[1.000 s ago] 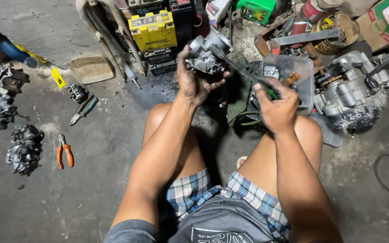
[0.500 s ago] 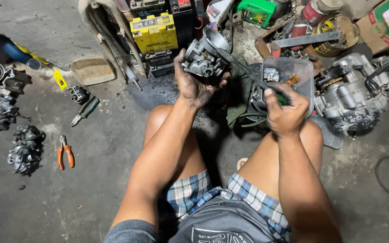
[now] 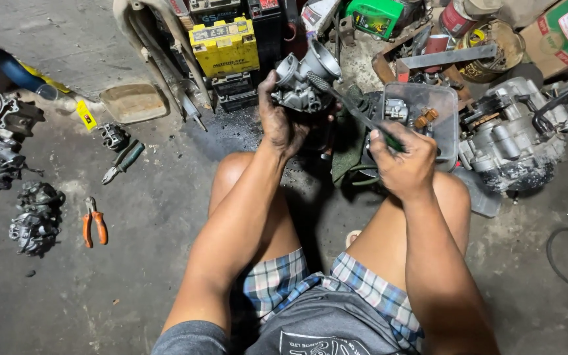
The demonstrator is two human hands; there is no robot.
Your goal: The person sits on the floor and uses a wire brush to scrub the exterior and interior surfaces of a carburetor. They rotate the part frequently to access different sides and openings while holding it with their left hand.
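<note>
My left hand point(image 3: 283, 121) grips a grey metal carburetor point(image 3: 305, 80) and holds it up above my left knee. A green-handled brush point(image 3: 356, 113) sits in my right hand point(image 3: 402, 161), and its dark bristled end rests against the carburetor's side. Both hands are smeared with black grease. Just behind my right hand lies a clear plastic tray point(image 3: 447, 112) with small carburetor parts in it.
A yellow battery point(image 3: 223, 46) stands behind the carburetor. A grey engine block point(image 3: 511, 141) lies at the right. On the concrete floor at the left lie orange pliers point(image 3: 93, 222), a green-handled tool point(image 3: 123, 162) and several dirty carburetor bodies point(image 3: 34, 217). Clutter fills the back.
The carburetor and both hands have shifted slightly; the brush tip has stayed on the carburetor while my right hand moved a little along it.
</note>
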